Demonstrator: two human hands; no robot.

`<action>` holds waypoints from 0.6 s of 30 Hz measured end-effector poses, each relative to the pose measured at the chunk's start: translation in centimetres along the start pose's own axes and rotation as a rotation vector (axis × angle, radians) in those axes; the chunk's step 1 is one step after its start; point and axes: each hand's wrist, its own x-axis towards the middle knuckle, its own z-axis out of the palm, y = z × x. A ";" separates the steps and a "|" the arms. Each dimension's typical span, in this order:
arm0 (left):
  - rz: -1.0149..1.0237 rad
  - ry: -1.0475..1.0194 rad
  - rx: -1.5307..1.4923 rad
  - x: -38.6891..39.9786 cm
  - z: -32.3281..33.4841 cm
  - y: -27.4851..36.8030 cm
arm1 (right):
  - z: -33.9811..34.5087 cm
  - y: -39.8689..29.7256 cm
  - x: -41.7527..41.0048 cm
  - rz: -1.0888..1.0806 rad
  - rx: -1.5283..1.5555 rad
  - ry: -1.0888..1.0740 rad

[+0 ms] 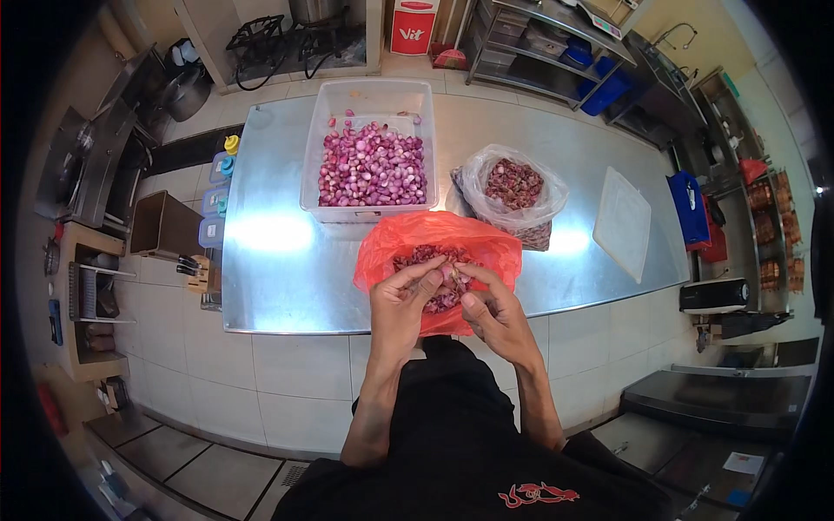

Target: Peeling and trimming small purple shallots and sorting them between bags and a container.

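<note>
Between the fingertips of both hands is a shallot [448, 273] with some loose papery skin. My left hand [402, 299] pinches it between thumb and forefinger. My right hand [498, 309] is at its other side, with the fingertips at the skin. Both hands are over an open red plastic bag [391, 238] holding shallot skins [435, 253]. Behind the bag stands a clear plastic tub [314, 156] partly filled with peeled purple shallots [374, 166]. To the right is a clear plastic bag [479, 172] of brownish unpeeled shallots [513, 185].
The steel table [280, 280] carries a translucent lid [623, 221] at the right. Lidded containers [212, 231] and a knife block [201, 277] are past its left edge, near a cardboard box [164, 225]. A blue crate [687, 205] is beyond the right edge.
</note>
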 end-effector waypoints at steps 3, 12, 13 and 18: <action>-0.024 -0.007 0.017 -0.1 -0.1 0.4 | 0.1 -0.2 -0.3 0.028 -0.019 0.008; 0.052 -0.060 0.078 -0.8 0.1 1.4 | 0.4 -0.1 -1.0 -0.121 -0.077 0.044; 0.049 -0.059 0.079 -0.8 -0.1 1.5 | 0.4 -0.4 -1.1 -0.119 -0.074 0.044; 0.002 -0.155 0.114 -0.7 -0.5 1.9 | 0.6 -0.6 -1.6 -0.094 -0.004 0.041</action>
